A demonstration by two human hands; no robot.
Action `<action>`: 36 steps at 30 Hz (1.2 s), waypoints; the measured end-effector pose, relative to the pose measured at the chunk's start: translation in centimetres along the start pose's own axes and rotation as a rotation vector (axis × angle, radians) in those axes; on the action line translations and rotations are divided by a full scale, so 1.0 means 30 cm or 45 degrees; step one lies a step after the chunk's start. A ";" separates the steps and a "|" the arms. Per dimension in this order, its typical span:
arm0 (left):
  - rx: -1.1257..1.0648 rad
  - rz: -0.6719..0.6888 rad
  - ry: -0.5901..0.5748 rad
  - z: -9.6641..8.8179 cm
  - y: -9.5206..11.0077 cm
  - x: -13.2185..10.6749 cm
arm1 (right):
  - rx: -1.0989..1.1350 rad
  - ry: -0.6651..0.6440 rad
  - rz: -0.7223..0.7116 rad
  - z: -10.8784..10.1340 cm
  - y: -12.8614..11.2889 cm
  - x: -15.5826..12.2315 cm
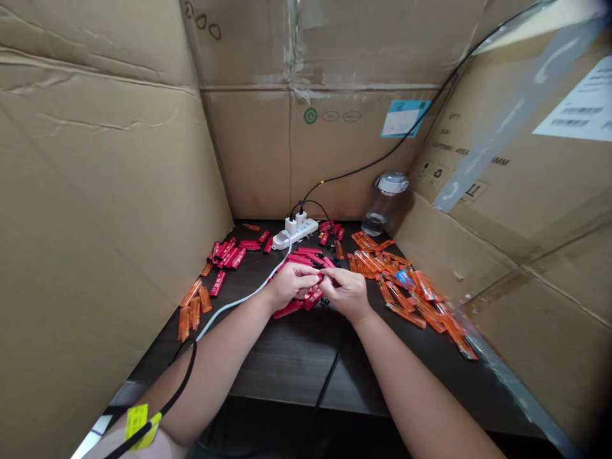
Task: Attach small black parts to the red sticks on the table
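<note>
My left hand (292, 285) and my right hand (347, 293) meet above the middle of the dark table. Both have their fingers closed in a pinch. Between the fingertips a bit of a small red piece (320, 278) shows; most of it is hidden, so its exact kind is unclear. Under and behind the hands lies a pile of small flat red pieces (288, 310), some with dark ends. Many slim, shiny orange pieces (406, 315) are heaped to the right of my right hand.
More red pieces (228, 255) and orange pieces (195, 312) lie at the left. A white power strip (299, 234) with plugs stands at the back, its white cable (239, 299) passing my left arm. A clear bottle (376, 213) stands back right. Cardboard walls (248, 153) enclose the table.
</note>
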State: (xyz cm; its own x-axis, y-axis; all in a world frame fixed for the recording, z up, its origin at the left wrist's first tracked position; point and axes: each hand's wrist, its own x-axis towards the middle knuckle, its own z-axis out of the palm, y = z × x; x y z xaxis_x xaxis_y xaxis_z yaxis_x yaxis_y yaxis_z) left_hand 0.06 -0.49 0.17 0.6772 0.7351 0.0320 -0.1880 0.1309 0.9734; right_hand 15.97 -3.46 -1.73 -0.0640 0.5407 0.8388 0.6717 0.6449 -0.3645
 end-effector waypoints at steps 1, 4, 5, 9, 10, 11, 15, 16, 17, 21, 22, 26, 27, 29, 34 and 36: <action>0.000 -0.001 0.002 0.001 0.002 -0.001 | 0.003 0.016 -0.023 -0.001 -0.001 0.002; -0.010 -0.044 -0.004 -0.002 0.009 -0.003 | 0.031 -0.004 -0.059 -0.010 -0.002 0.007; -0.013 -0.072 -0.016 -0.007 0.011 -0.004 | 0.055 -0.038 -0.042 -0.015 -0.003 0.007; 0.015 -0.231 -0.086 -0.039 0.015 -0.006 | 0.230 -0.289 0.140 -0.033 -0.010 0.001; 0.021 -0.270 -0.091 -0.047 0.016 -0.006 | 0.256 -0.352 0.165 -0.036 -0.011 -0.001; 0.028 -0.302 -0.087 -0.052 0.017 -0.007 | 0.262 -0.405 0.165 -0.039 -0.013 -0.003; 0.112 -0.339 -0.054 -0.048 0.031 -0.012 | 0.183 -0.429 0.080 -0.042 -0.015 -0.006; 0.145 -0.335 -0.053 -0.041 0.035 -0.014 | 0.168 -0.408 0.073 -0.041 -0.015 -0.006; 0.173 -0.322 -0.053 -0.034 0.038 -0.014 | 0.156 -0.382 0.071 -0.039 -0.015 -0.006; 0.202 -0.193 -0.051 -0.007 0.032 -0.013 | 0.139 -0.224 0.068 -0.030 -0.017 -0.009; 0.201 -0.148 -0.051 -0.004 0.027 -0.012 | 0.147 -0.177 0.065 -0.029 -0.017 -0.010; 0.190 -0.047 -0.043 -0.004 0.013 -0.019 | 0.245 -0.047 0.130 -0.044 -0.008 -0.009; 0.176 -0.047 -0.044 -0.006 0.014 -0.023 | 0.300 -0.009 0.201 -0.052 -0.002 -0.008; 0.128 -0.044 -0.050 -0.009 0.017 -0.031 | 0.449 0.057 0.396 -0.068 0.015 -0.005; -0.028 0.060 0.078 -0.003 0.009 -0.017 | 0.311 -0.093 0.456 -0.043 0.072 -0.010; -0.059 0.078 0.194 0.001 0.002 -0.002 | 0.074 -0.193 0.304 -0.007 0.092 -0.014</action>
State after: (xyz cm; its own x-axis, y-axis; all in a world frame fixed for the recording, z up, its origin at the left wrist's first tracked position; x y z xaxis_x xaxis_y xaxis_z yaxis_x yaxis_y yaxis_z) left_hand 0.03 -0.56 0.23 0.5486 0.8344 0.0525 -0.2601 0.1107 0.9592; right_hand 18.01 -2.01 -3.01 -0.0220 0.7526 0.6581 0.6377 0.5175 -0.5705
